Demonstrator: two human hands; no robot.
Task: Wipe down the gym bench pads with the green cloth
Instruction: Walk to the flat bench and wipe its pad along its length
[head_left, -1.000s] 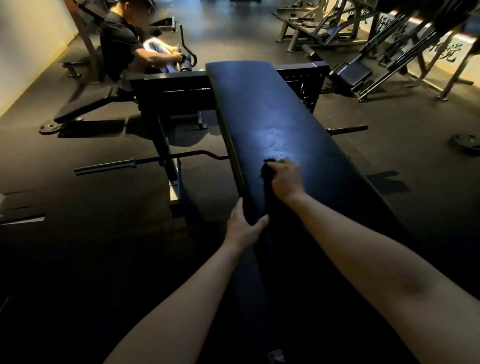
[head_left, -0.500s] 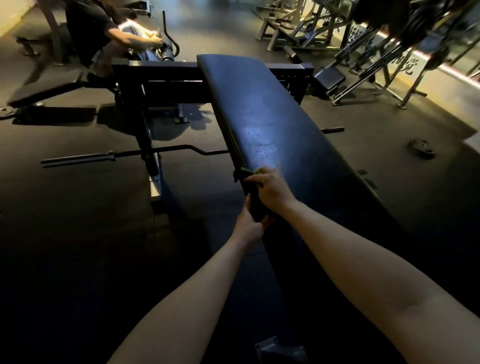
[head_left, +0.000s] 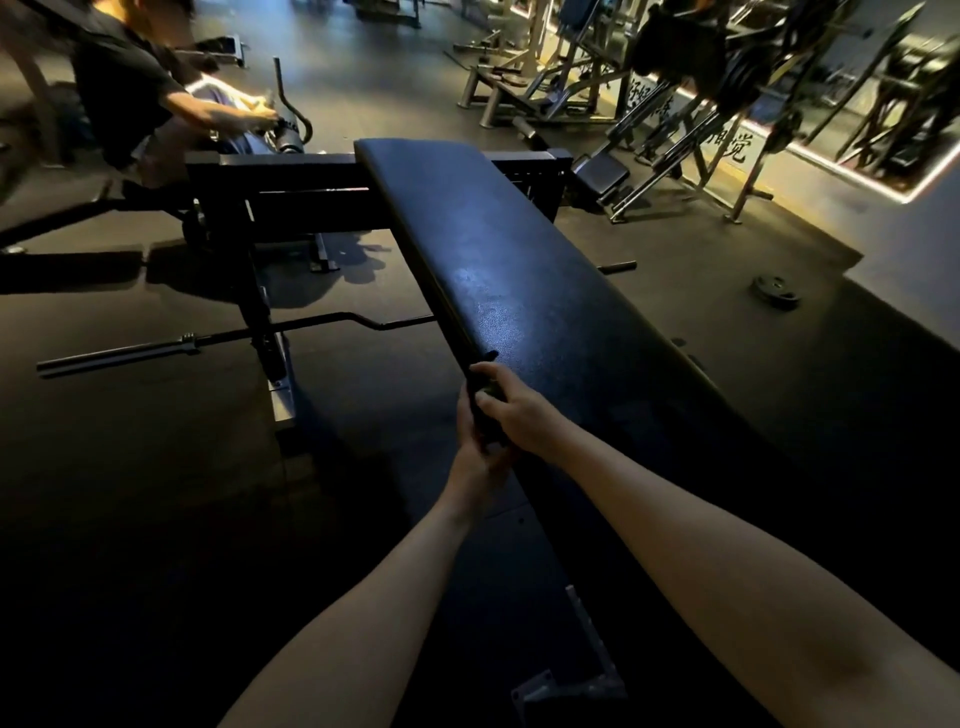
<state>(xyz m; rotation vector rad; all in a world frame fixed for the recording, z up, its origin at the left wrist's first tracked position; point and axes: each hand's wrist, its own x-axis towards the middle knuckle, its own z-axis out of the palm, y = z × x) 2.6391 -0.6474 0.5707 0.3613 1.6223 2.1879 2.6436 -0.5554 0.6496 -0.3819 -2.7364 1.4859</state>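
The bench pad (head_left: 519, 270) runs lengthwise away from us, far end up and leftward, near end lost in shadow. Our right hand (head_left: 519, 410) clutches the cloth (head_left: 488, 392) at the pad's left edge; only a sliver of green shows. Our left hand (head_left: 475, 460) sits just beneath, against that edge; whether it grasps anything we cannot tell.

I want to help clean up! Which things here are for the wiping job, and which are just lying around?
For the job: bench pad; green cloth at its left edge; right hand gripping the cloth; left hand just below it.

Just lying about: curl bar and weight plate on the floor; machines at the back; another person sitting far left.
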